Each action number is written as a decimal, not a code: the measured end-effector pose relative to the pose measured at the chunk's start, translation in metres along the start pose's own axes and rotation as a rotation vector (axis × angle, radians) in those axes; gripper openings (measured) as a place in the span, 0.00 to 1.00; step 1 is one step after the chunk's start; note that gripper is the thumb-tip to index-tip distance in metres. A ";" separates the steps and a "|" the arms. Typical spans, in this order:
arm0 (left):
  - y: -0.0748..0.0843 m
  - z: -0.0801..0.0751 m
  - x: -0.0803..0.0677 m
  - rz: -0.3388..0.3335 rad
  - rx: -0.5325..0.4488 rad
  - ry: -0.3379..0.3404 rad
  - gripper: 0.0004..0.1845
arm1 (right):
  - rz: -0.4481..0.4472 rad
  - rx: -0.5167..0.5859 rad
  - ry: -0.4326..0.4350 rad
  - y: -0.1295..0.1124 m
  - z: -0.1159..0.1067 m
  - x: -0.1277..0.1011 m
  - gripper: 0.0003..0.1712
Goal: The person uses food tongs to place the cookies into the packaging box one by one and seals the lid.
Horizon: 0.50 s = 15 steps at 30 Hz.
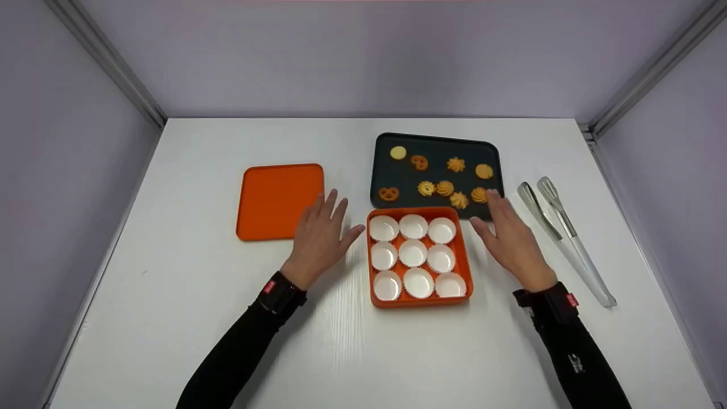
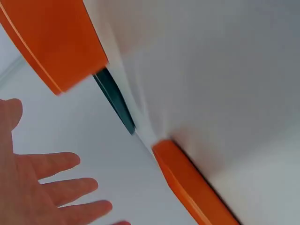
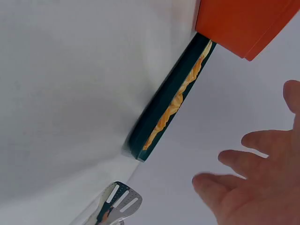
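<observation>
An orange box (image 1: pixel 420 303) stands in the middle of the table, holding several white paper cups (image 1: pixel 413 253) in rows. My left hand (image 1: pixel 321 241) hovers on its left side, fingers spread, partly over the corner of a flat orange lid (image 1: pixel 278 201). To the right of the box is my right hand (image 1: pixel 514 244), fingers extended, its tips near the front right corner of a dark baking tray (image 1: pixel 434 145). On that tray lie assorted cookies (image 1: pixel 456 165), among them pretzel-shaped ones (image 1: pixel 419 163). Both wrist views show extended fingers with nothing held.
Metal tongs (image 1: pixel 568 241) with pale handles lie on the table (image 1: pixel 142 318) to the right of my right hand. The baking tray sits directly behind the box. Light panels (image 1: pixel 369 62) wall in the back and both sides.
</observation>
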<state>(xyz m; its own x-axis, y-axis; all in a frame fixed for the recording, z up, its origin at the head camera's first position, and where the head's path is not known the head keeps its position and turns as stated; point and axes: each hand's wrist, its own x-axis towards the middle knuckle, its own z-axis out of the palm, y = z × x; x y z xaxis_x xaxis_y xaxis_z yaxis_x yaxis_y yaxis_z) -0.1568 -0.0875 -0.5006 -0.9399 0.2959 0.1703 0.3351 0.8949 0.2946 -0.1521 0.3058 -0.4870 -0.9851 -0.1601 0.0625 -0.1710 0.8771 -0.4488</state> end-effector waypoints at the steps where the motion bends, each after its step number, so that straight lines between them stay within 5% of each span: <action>1: 0.004 0.000 -0.001 0.018 -0.031 0.004 0.39 | 0.000 0.012 -0.007 -0.003 0.000 -0.001 0.48; 9: 0.020 0.008 -0.003 0.000 -0.340 -0.075 0.32 | -0.039 0.041 -0.015 -0.019 0.008 -0.005 0.43; 15: 0.023 0.011 -0.003 -0.020 -0.419 -0.131 0.32 | -0.085 0.018 -0.001 -0.023 0.016 -0.006 0.27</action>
<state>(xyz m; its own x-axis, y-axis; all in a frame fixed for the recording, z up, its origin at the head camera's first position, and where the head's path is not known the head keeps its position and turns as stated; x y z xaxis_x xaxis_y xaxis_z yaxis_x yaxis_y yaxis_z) -0.1465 -0.0638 -0.5045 -0.9378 0.3438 0.0484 0.2891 0.6960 0.6573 -0.1415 0.2792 -0.4918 -0.9671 -0.2338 0.1004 -0.2536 0.8523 -0.4575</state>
